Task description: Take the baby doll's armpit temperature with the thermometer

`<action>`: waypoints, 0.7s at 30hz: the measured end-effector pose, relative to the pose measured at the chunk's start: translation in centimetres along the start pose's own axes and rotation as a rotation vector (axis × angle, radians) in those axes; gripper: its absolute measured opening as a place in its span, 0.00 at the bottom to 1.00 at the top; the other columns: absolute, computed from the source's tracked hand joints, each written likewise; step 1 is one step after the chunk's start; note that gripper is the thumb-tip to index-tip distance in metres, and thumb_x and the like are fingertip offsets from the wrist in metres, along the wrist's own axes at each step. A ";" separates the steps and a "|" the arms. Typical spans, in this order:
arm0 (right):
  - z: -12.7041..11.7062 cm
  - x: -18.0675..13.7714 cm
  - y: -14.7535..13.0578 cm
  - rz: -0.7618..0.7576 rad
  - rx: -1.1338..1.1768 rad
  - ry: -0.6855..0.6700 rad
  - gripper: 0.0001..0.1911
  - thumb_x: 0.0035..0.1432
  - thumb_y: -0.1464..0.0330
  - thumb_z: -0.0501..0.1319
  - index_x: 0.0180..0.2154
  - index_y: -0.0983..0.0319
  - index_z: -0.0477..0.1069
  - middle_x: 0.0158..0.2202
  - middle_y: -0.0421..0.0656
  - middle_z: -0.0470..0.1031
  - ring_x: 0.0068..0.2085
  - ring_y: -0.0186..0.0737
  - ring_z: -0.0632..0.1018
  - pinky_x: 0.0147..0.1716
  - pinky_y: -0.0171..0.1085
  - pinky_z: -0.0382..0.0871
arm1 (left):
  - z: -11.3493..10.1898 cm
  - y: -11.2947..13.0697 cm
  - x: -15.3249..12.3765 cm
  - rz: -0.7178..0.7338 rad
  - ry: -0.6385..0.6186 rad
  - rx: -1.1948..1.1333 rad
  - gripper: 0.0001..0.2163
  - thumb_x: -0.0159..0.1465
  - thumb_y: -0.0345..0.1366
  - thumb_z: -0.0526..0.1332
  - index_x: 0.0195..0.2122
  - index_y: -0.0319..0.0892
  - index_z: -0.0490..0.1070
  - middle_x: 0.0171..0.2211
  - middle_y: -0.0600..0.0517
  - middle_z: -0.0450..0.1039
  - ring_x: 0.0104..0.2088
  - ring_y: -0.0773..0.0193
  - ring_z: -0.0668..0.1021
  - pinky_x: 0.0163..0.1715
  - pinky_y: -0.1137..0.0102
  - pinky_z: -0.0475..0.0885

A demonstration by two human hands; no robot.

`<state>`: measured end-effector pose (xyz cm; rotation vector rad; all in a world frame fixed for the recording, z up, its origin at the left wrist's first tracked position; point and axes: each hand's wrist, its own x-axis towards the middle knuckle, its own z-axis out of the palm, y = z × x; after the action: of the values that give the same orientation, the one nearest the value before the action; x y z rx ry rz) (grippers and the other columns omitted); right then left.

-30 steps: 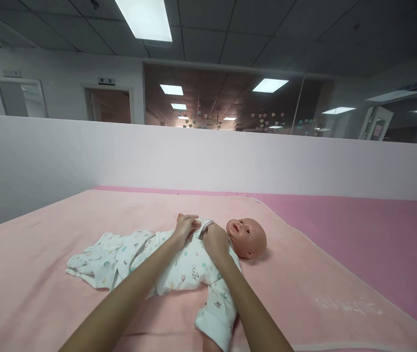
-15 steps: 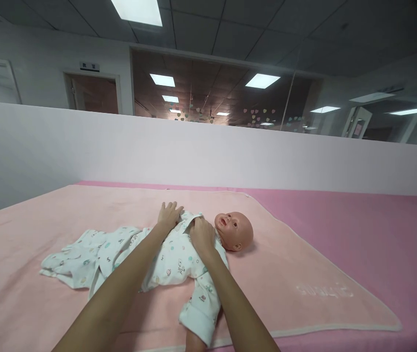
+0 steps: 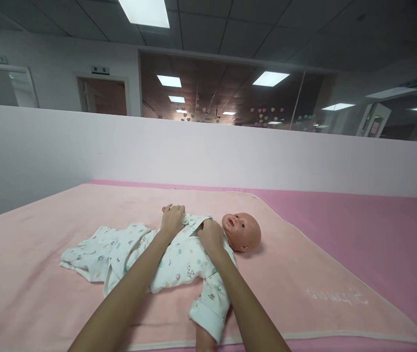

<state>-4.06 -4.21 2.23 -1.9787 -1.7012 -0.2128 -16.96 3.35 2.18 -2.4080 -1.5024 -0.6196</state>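
Note:
A baby doll (image 3: 244, 232) lies on its back with its head to the right, dressed in a white baby shirt (image 3: 179, 261) with small printed figures. My left hand (image 3: 173, 221) is curled over the doll's far arm; a bit of the doll's hand shows just past my fingers. My right hand (image 3: 211, 236) is closed on the shirt's front edge near the neck, lifting it slightly; its fingertips are partly hidden. The near sleeve (image 3: 214, 303) covers the doll's other arm, which points toward me. Loose printed cloth (image 3: 94, 254) spreads out to the left, over where the legs lie.
Beneath the doll is a peach blanket (image 3: 304, 274) with a pale border, laid over a pink surface (image 3: 370, 230). A low white wall (image 3: 208, 151) runs along the back, with windows and a doorway beyond.
My left hand's fingers, spread before, have curled in around the doll's far arm. The right hand keeps its grip on the shirt front. The whole view has shifted slightly.

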 end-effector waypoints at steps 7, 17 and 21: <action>0.0 -0.3 0.0 0.004 0.010 0.100 0.09 0.49 0.74 0.52 0.27 0.65 0.70 0.31 0.46 0.73 0.31 0.40 0.72 0.24 0.34 0.52 | -0.9 0.1 -1.7 -0.107 -0.066 -0.083 0.12 0.53 0.33 0.56 0.39 0.43 0.62 0.38 0.51 0.72 0.38 0.58 0.72 0.41 0.65 0.60; -3.6 1.1 4.9 0.028 0.295 0.664 0.13 0.52 0.72 0.48 0.32 0.63 0.71 0.35 0.43 0.73 0.38 0.39 0.69 0.36 0.34 0.58 | -0.5 -0.3 -2.3 -0.120 -0.117 -0.152 0.15 0.56 0.38 0.54 0.45 0.44 0.62 0.44 0.49 0.69 0.44 0.58 0.70 0.45 0.65 0.59; -3.8 1.8 10.6 0.535 0.574 0.683 0.11 0.51 0.71 0.51 0.32 0.62 0.71 0.39 0.46 0.72 0.43 0.44 0.68 0.37 0.38 0.59 | -0.5 -0.3 -2.4 -0.129 -0.122 -0.162 0.16 0.56 0.39 0.54 0.46 0.44 0.62 0.43 0.49 0.69 0.43 0.58 0.71 0.45 0.65 0.60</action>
<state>7.23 -5.29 3.35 -1.5847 -0.6702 -0.1547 -18.30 1.39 1.52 -2.5247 -1.7314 -0.6548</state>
